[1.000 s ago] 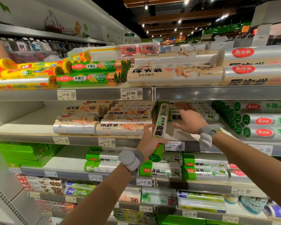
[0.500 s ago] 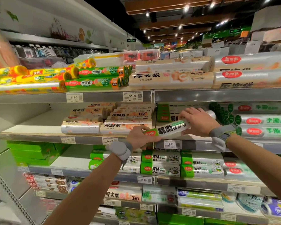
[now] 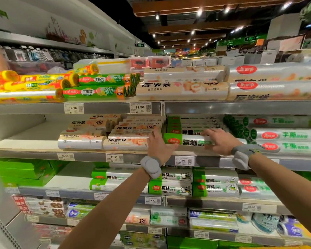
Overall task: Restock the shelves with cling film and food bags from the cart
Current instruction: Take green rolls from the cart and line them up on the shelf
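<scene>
A green-and-silver cling film roll (image 3: 188, 141) lies flat along the front of the second shelf (image 3: 90, 156), in front of a stack of the same rolls (image 3: 190, 125). My left hand (image 3: 159, 146) presses against the roll's left end, fingers spread. My right hand (image 3: 219, 141) rests on top of its right part, fingers curled over it. Both wrists wear grey bands. The cart is out of view.
Beige food-bag rolls (image 3: 104, 139) fill the shelf left of my hands, and green-labelled film rolls (image 3: 285, 141) lie to the right. The top shelf (image 3: 115, 107) holds yellow, green and beige rolls. Lower shelves carry more bags and boxes. A bare stretch of shelf (image 3: 25, 139) is at the left.
The roll went from upright in my left hand, to tilted between both hands, to lying flat on the shelf. My left hand slid to its end and my right hand came down on it.
</scene>
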### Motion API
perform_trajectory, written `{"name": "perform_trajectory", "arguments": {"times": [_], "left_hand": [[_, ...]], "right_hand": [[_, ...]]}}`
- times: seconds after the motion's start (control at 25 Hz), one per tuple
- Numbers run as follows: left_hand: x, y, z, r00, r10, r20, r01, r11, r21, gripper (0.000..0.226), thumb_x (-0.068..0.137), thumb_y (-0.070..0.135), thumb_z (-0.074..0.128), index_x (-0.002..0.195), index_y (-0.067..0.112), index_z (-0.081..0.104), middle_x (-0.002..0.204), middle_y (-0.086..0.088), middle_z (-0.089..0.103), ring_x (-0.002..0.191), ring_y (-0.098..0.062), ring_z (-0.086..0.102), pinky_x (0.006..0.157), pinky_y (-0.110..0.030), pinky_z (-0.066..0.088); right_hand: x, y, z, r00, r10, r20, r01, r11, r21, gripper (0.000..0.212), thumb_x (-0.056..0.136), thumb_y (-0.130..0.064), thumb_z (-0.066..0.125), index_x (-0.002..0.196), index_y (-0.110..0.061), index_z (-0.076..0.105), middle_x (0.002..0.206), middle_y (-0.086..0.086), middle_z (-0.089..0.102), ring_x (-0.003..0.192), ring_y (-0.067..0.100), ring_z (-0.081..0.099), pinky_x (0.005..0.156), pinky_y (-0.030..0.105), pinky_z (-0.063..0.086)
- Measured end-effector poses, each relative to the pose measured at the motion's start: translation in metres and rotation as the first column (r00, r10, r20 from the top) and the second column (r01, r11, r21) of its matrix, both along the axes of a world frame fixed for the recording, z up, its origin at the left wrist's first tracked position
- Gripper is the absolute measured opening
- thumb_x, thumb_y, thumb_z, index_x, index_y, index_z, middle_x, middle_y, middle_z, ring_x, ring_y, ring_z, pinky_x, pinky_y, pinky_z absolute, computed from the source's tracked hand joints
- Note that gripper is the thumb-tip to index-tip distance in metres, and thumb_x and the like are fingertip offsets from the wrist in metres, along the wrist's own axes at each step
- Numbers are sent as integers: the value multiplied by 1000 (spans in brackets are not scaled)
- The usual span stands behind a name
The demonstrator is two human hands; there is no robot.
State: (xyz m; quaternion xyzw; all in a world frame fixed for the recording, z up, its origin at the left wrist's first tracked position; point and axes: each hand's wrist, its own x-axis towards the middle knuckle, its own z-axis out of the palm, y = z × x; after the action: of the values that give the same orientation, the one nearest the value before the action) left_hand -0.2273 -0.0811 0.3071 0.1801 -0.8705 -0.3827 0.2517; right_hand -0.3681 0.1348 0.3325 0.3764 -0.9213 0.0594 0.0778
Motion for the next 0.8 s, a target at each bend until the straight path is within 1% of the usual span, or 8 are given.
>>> {"name": "perform_trajectory", "arguments": {"times": [0.04,0.12,0.2,0.28,0.4,0.56,0.68,0.8], "left_hand": [[-3,6,-2,1000,-19,13,19,999,-48,90,78,37,77,148,19,23,139,-9,38,129,-28,34,109,-47,37],[-12,13,-6,992,-103,79,113,984,-135,61,85,28,67,139,17,40,131,-6,49,124,-26,41,104,-45,42],[-19,17,-12,961,-217,169,242,959,-144,35,89,24,63,123,18,59,122,-2,61,118,-22,52,99,-42,47],[-24,18,-19,925,-288,246,328,934,-139,22,91,22,60,112,21,66,114,0,65,108,-21,60,92,-40,51],[-30,16,-20,920,-286,269,344,917,-200,23,94,12,52,103,28,64,106,5,67,97,-19,63,83,-35,54],[-36,11,-11,925,-257,282,322,922,-215,35,90,3,49,97,31,70,98,8,73,94,-17,66,82,-33,55],[-38,6,-9,922,-251,294,320,922,-218,35,89,6,52,96,33,74,94,12,74,92,-12,66,78,-28,55],[-38,4,-7,920,-253,301,321,925,-205,35,85,9,53,95,35,75,93,14,74,90,-11,66,72,-24,52]], "right_hand": [[-7,-1,-3,999,-50,-12,51,998,33,52,89,-45,62,134,-30,42,135,3,50,123,24,45,105,49,36],[-21,-8,-12,992,-123,-13,124,990,73,54,88,-48,63,134,-31,42,131,4,53,121,26,47,108,50,33],[-31,-20,-21,986,-168,15,167,984,64,55,87,-49,64,134,-30,43,127,4,58,117,26,52,106,48,37],[-41,-32,-28,978,-207,38,205,978,38,53,87,-46,65,134,-31,46,124,3,61,115,26,56,105,45,39],[-56,-44,-35,966,-252,59,251,968,28,48,86,-42,65,130,-33,49,119,2,63,110,26,60,101,45,44],[-73,-50,-42,947,-310,85,305,950,59,44,89,-46,58,131,-34,49,122,1,62,109,25,60,96,44,49],[-78,-51,-43,944,-312,110,309,950,44,51,91,-45,56,138,-39,40,132,4,56,115,27,58,95,43,51],[-84,-49,-45,956,-283,83,286,958,-29,56,87,-49,61,139,-41,41,142,2,44,128,27,47,103,46,44]]}}
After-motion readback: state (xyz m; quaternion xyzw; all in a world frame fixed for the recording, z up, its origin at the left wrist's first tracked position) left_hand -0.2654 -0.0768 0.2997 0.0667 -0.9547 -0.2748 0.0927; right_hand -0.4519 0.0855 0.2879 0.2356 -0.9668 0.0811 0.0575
